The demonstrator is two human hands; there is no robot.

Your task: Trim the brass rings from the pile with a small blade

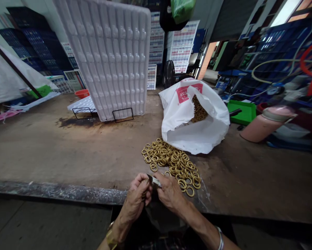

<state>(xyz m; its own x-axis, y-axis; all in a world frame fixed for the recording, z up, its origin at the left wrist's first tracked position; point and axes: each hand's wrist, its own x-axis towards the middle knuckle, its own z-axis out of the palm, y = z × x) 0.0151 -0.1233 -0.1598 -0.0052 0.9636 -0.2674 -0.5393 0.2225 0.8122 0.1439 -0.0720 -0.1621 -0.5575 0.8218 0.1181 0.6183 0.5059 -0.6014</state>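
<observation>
My left hand (pixel 137 197) is closed, its fingertips pinched together; whatever it grips is mostly hidden by the fingers. Close beside it, my right hand (pixel 171 192) is wrapped round a small hand tool with a whitish body (pixel 156 181) and a dark end. That dark end meets the fingertips of my left hand; its exact kind is unclear. Just beyond both hands, a loose pile of brass-coloured rings (pixel 175 160) lies on the wooden table (pixel 93 156). Behind the pile, a torn-open white woven sack (pixel 210 133) lies on its side with more rings (pixel 198 109) inside.
A tall clear plastic tray with moulded rows (pixel 111 59) stands upright in a black wire stand (pixel 123 114). Another wire stand (pixel 83 113) is at its left. To the right are a green tray (pixel 243 111) and a pink bottle (pixel 265 125). Stacked crates (pixel 182 43) stand behind.
</observation>
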